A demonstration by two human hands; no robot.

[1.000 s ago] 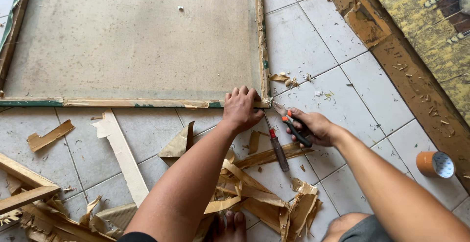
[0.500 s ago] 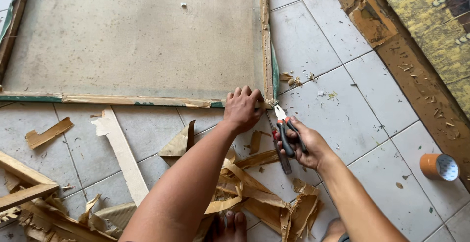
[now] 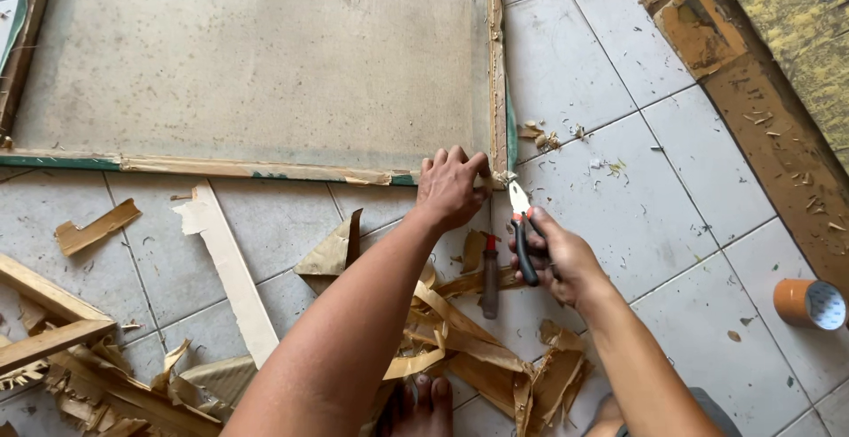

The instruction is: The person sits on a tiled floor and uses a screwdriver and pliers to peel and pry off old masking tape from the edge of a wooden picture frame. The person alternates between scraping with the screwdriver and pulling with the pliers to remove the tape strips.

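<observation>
Tiled floor (image 3: pixel 619 74): left hand (image 3: pixel 449 191) presses the frame (image 3: pixel 265 170) corner, right hand (image 3: pixel 557 260) seemingly clenches pliers (image 3: pixel 522 225).

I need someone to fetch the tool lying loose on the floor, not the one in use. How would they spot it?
Start at the big canvas frame on the tiled floor and go to its near right corner. Just below, between the left hand and the right hand holding pliers, lies a screwdriver. Unlike the pale wood scraps around it, it is dark, with a red band.
</observation>
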